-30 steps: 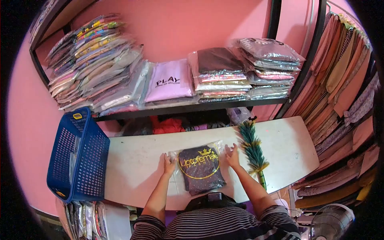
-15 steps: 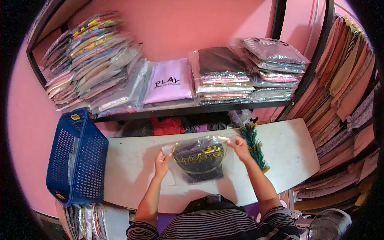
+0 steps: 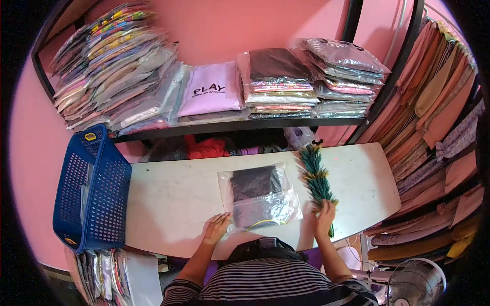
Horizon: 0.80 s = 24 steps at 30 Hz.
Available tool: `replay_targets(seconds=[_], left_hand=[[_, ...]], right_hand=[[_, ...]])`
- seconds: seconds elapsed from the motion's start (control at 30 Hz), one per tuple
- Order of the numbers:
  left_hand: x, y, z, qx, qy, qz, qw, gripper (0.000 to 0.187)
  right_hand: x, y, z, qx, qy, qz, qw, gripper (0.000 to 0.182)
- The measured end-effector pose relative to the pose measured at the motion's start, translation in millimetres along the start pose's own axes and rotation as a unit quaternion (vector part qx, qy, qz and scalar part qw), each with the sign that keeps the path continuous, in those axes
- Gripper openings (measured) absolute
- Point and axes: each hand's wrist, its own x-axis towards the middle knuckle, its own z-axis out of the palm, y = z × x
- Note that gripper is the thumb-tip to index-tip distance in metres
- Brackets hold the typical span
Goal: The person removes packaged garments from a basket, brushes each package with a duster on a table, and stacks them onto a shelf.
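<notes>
A clear plastic bag (image 3: 292,205) with folded dark cloth (image 3: 253,182) inside lies flat on the white table (image 3: 168,199). A curved yellow line shows near its lower edge. My left hand (image 3: 218,228) rests at the bag's lower left corner, fingers stretched out and holding nothing. To the right of the bag lies a green, feathery strip like a garland or duster (image 3: 315,173) with yellowish tufts. My right hand (image 3: 325,217) has its fingers curled over the lower part of this strip, and the strip's end shows below the hand.
A blue perforated basket (image 3: 94,194) stands at the table's left end. Behind, a black-edged shelf (image 3: 204,124) bears stacks of bagged clothes (image 3: 280,86). Clothes (image 3: 434,112) hang along the right side. A fan (image 3: 416,283) stands at lower right; more bagged items (image 3: 104,275) are at lower left.
The bag, held up by both hands with its yellow lettering showing, now lies flat on the table. My right hand has moved right and down onto the green strip; my left hand has lowered and opened.
</notes>
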Motion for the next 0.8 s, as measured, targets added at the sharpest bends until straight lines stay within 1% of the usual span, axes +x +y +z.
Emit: replay_targets(seconds=[0.03,0.07,0.1,0.13,0.17,0.2,0.27,0.3,0.33,0.37,0.4,0.43,0.47,0.5,0.53,0.57,0.6,0.67,0.7,0.77,0.8], left_hand=[[1,0,-1,-0.007,-0.001,-0.009,1.000,0.035],[3,1,-3,-0.014,-0.001,-0.019,1.000,0.037],[3,2,-3,-0.015,0.000,-0.019,1.000,0.037],[2,2,-3,-0.014,0.002,-0.018,1.000,0.034],[3,1,-3,-0.012,0.005,-0.015,1.000,0.032],[1,-2,0,-0.010,0.006,-0.013,1.000,0.032],[-4,-9,10,-0.014,0.009,0.005,1.000,0.032],[-3,-9,10,-0.013,0.010,0.006,1.000,0.032],[-3,-8,9,-0.016,0.017,-0.001,1.000,0.031],[-3,-7,8,-0.020,0.023,-0.008,1.000,0.030],[-1,-3,1,-0.021,0.022,-0.004,1.000,0.030],[1,2,-9,0.009,-0.085,-0.049,0.995,0.028],[4,5,-14,0.038,-0.191,-0.094,0.976,0.026],[3,1,-8,0.039,-0.189,-0.091,0.977,0.026],[0,-4,2,0.008,-0.070,-0.046,0.996,0.024],[-2,-6,9,-0.023,0.050,-0.002,0.998,0.023],[-1,-5,9,-0.024,0.052,-0.005,0.998,0.023],[1,-1,1,-0.023,0.051,-0.011,0.998,0.022],[-3,-2,3,-0.023,0.049,-0.013,0.998,0.022],[-1,-5,7,-0.024,0.049,-0.004,0.998,0.022],[1,-4,6,-0.025,0.053,-0.006,0.998,0.022]], right_hand=[[-5,9,1,-0.066,0.044,0.018,0.997,0.046],[-5,27,7,-0.068,0.043,0.017,0.997,0.046],[-2,50,17,-0.099,-0.065,0.074,0.990,0.039],[1,59,21,-0.128,-0.171,0.129,0.968,0.032],[-1,64,28,-0.079,-0.086,0.093,0.989,0.021],[2,54,22,-0.078,-0.083,0.093,0.989,0.021],[12,1,-10,0.048,-0.163,0.063,0.983,0.018],[6,-11,-12,0.113,-0.150,-0.028,0.982,0.016],[-2,-25,-11,0.124,-0.164,-0.127,0.970,0.021],[-10,-37,-15,0.110,-0.247,-0.180,0.946,0.025],[-15,-51,-16,0.053,-0.317,-0.232,0.918,0.025],[-20,-55,-12,-0.016,-0.363,-0.247,0.898,0.026],[-24,-54,-5,-0.085,-0.406,-0.262,0.871,0.027],[-24,-43,7,-0.087,-0.404,-0.261,0.873,0.027],[-21,-26,19,-0.098,-0.374,-0.196,0.901,0.028],[-17,-15,25,-0.108,-0.343,-0.133,0.924,0.028],[-5,-16,17,-0.138,-0.333,-0.068,0.930,0.028],[7,-11,10,-0.124,-0.295,0.046,0.946,0.026],[5,-12,10,-0.124,-0.297,0.046,0.946,0.026],[9,-12,11,-0.082,-0.225,0.024,0.971,0.023],[2,-25,3,-0.053,-0.223,-0.028,0.973,0.022]])
